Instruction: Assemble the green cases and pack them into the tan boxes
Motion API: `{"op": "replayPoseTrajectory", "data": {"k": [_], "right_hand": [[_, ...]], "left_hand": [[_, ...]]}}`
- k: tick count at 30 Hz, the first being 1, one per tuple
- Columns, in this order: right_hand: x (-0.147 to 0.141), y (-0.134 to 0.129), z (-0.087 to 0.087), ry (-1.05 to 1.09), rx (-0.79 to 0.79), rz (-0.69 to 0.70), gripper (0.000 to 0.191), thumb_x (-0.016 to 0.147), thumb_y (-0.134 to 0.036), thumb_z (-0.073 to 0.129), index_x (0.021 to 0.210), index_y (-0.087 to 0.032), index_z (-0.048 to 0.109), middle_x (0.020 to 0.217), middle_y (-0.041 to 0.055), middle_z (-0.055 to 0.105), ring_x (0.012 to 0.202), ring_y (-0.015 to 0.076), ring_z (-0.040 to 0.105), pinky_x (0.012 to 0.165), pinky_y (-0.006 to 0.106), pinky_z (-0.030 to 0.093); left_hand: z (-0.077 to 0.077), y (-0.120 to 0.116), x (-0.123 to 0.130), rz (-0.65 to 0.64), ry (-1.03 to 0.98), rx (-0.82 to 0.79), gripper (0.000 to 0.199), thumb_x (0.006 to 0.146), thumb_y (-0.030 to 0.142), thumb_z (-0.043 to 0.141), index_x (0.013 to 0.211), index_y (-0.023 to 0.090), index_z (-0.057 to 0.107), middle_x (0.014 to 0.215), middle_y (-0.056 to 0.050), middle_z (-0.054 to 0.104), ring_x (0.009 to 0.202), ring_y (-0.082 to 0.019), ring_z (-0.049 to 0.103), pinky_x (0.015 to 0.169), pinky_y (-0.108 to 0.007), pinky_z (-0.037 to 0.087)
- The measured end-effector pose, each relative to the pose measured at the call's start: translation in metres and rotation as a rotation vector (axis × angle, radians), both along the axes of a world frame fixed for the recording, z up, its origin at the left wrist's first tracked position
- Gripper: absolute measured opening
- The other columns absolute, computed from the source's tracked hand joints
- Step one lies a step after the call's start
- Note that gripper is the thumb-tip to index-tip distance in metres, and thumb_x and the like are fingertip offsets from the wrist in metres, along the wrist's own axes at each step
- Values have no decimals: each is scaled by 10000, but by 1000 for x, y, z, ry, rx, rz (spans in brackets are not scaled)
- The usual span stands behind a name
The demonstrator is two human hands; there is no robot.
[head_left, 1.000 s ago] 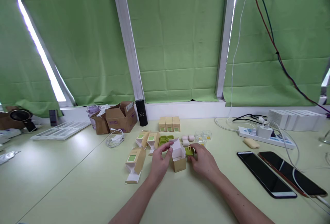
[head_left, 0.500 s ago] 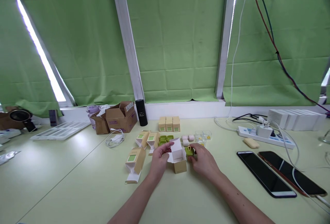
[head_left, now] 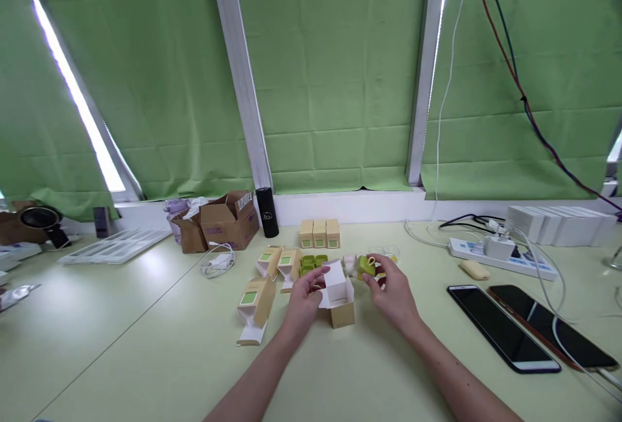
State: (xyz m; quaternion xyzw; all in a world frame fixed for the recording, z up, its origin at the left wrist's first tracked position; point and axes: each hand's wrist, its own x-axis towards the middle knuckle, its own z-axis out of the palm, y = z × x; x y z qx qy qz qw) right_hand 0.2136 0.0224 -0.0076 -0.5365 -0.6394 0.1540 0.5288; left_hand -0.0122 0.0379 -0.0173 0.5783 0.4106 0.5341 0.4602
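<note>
Over the table (head_left: 340,376), the left hand (head_left: 302,305) steadies an open brown cardboard box (head_left: 343,316) with white flaps; a light hold best spares the thin card. Apart from it, the right hand (head_left: 394,293) pinches a small, rounded green case (head_left: 366,267) with a loop; gripping its sides evenly should limit tilting. Three tan boxes (head_left: 319,234) stand behind.

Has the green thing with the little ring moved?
Yes. The green thing in the right hand now shows higher and a bit farther right, judged against the three boxes at the back.
</note>
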Motion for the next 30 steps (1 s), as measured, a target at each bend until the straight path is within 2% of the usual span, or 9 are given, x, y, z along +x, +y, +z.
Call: {"op": "replayPoseTrajectory", "data": {"k": [5, 11, 15, 24, 27, 30], "right_hand": [[-7, -13, 11, 194, 112, 78, 375, 944, -398, 609, 1279, -228, 600, 1280, 126, 671, 1069, 267, 668, 758, 358, 600], [-22, -32, 16, 158, 225, 226, 356, 968, -349, 593, 1315, -274, 588, 1326, 112, 653, 1111, 261, 655, 745, 336, 612], [-25, -34, 13, 95, 214, 296, 353, 982, -323, 569, 1331, -274, 584, 1362, 119, 638, 1103, 259, 660, 718, 328, 607], [-19, -29, 15, 5, 212, 292, 363, 988, -296, 548, 1351, -283, 558, 1376, 111, 626, 984, 225, 680, 628, 292, 575], [-15, -27, 15, -38, 202, 256, 367, 980, -304, 545, 1346, -279, 559, 1377, 111, 631, 872, 207, 694, 587, 295, 554], [-11, -24, 14, -97, 162, 236, 371, 970, -308, 539, 1339, -279, 562, 1376, 104, 640, 752, 180, 683, 608, 312, 558]], "left_hand": [[0, -1, 1, -31, 12, 5, 644, 589, 113, 555, 1202, 160, 748, 944, -70, 704, 909, -207, 633, 815, -307, 487], [-3, -1, 3, -66, 6, 2, 643, 614, 133, 560, 1233, 171, 733, 1025, -87, 730, 997, -236, 655, 878, -346, 498], [-6, 0, 2, -73, -2, 5, 637, 633, 142, 581, 1253, 180, 724, 1051, -87, 741, 1029, -251, 661, 869, -355, 506], [-6, 0, 1, -70, 3, 4, 635, 618, 133, 572, 1227, 186, 744, 1079, -89, 738, 1050, -250, 647, 900, -356, 494], [-3, -2, 1, -67, 7, -15, 639, 608, 131, 560, 1215, 193, 752, 1087, -90, 736, 1026, -244, 643, 899, -361, 499], [-1, -4, 2, -72, 4, -23, 643, 608, 132, 553, 1214, 203, 755, 1100, -85, 735, 1034, -241, 640, 926, -369, 501]]}}
